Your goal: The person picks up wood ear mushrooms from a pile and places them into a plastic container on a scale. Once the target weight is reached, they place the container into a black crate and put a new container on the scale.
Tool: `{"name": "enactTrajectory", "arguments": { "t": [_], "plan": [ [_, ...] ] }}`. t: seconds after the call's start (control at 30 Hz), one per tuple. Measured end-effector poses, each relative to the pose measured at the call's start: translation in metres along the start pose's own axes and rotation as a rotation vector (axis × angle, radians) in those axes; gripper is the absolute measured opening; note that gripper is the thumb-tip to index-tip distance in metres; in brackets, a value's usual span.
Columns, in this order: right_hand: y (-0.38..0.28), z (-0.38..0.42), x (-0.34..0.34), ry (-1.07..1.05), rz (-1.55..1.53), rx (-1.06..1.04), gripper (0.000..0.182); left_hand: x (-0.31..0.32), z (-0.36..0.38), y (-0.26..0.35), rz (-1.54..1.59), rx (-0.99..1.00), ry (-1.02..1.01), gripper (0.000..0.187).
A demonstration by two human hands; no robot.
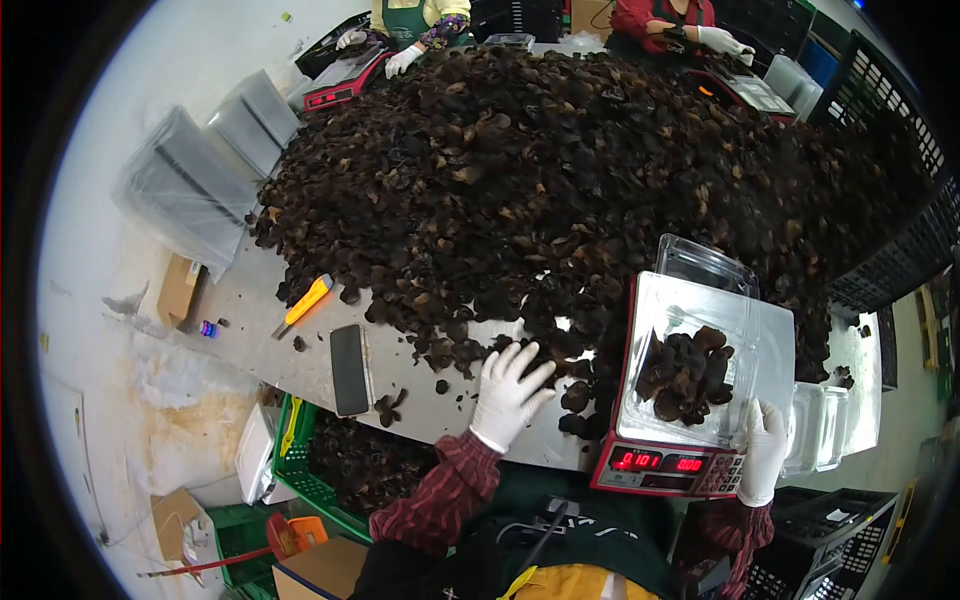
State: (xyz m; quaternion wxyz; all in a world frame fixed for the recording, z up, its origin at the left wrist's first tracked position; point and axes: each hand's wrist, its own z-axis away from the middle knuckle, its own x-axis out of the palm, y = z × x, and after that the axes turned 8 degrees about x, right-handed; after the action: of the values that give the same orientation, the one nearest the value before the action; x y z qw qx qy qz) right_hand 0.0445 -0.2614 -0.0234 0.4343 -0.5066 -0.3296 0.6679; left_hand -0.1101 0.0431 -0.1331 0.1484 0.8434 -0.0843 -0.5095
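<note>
My left hand [510, 395], in a white glove, lies over the near edge of a big pile of dark wood ear mushrooms [500, 180]. Its fingers are spread and no object shows in them. A red digital scale [650, 465] with lit red digits stands to the right. On its steel plate sits an opened clear plastic box [742, 345] with a clump of wood ear mushrooms [687, 375] inside. My right hand [763, 450], also gloved, is at the box's near right corner beside the keypad, fingers curled at the box's edge.
A phone [350, 370] and an orange cutter knife [304, 305] lie left on the table. Stacked clear boxes [185, 180] stand farther left, more boxes [818, 425] right. A black crate [900, 220] edges the pile. Across the table, two gloved co-workers [405, 58] [725, 42] stand by scales.
</note>
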Motion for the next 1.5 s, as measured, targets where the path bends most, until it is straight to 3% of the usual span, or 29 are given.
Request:
{"name": "enactTrajectory", "arguments": {
  "t": [0.1,0.23,0.37,0.53,0.67,0.8,0.9,0.97,1.1,1.23,1.33,1.37,1.43,1.5],
  "plan": [
    [0.000,0.000,-0.001,0.006,0.003,-0.016,0.027,0.004,0.001,0.012,-0.119,0.064,-0.003,0.045],
    [-0.003,0.002,0.001,-0.013,-0.006,-0.007,0.027,-0.003,-0.039,0.017,-0.091,-0.034,-0.085,0.059],
    [-0.002,0.004,0.001,0.022,-0.027,0.025,0.027,0.017,-0.028,0.011,-0.166,0.056,-0.107,0.049],
    [0.003,0.004,-0.006,0.019,-0.023,0.020,0.027,0.013,0.012,0.001,-0.237,0.125,0.104,0.035],
    [-0.003,0.004,0.000,0.030,-0.066,0.058,0.026,-0.004,0.010,-0.005,-0.265,-0.042,0.072,0.035],
    [-0.010,0.010,0.004,0.065,-0.011,0.002,0.024,0.005,0.006,-0.019,-0.283,0.051,0.002,0.034],
    [-0.005,0.008,0.005,0.066,0.024,-0.003,0.026,0.004,-0.006,-0.033,-0.156,0.133,0.111,0.024],
    [0.000,0.005,0.005,0.052,0.031,-0.031,0.027,-0.004,-0.018,-0.033,-0.056,0.052,0.120,0.022],
    [-0.004,0.003,0.007,0.001,0.003,0.039,0.028,-0.034,-0.071,0.011,0.090,0.144,0.269,0.025],
    [-0.001,-0.001,0.010,0.069,0.134,-0.152,0.028,-0.049,-0.134,0.089,0.223,0.554,0.297,0.027],
    [-0.011,0.000,0.012,0.060,0.108,-0.097,0.028,-0.022,-0.152,0.135,0.186,0.659,-0.039,0.031],
    [0.002,-0.008,0.010,0.074,0.178,-0.186,0.029,-0.010,-0.155,0.145,0.130,0.676,-0.159,0.033],
    [-0.008,-0.004,0.013,0.027,0.032,-0.094,0.030,-0.003,-0.157,0.157,0.053,0.671,-0.189,0.036],
    [-0.002,-0.007,0.009,0.067,0.154,-0.257,0.031,-0.008,-0.157,0.160,0.230,0.677,-0.116,0.042]
  ]
}}
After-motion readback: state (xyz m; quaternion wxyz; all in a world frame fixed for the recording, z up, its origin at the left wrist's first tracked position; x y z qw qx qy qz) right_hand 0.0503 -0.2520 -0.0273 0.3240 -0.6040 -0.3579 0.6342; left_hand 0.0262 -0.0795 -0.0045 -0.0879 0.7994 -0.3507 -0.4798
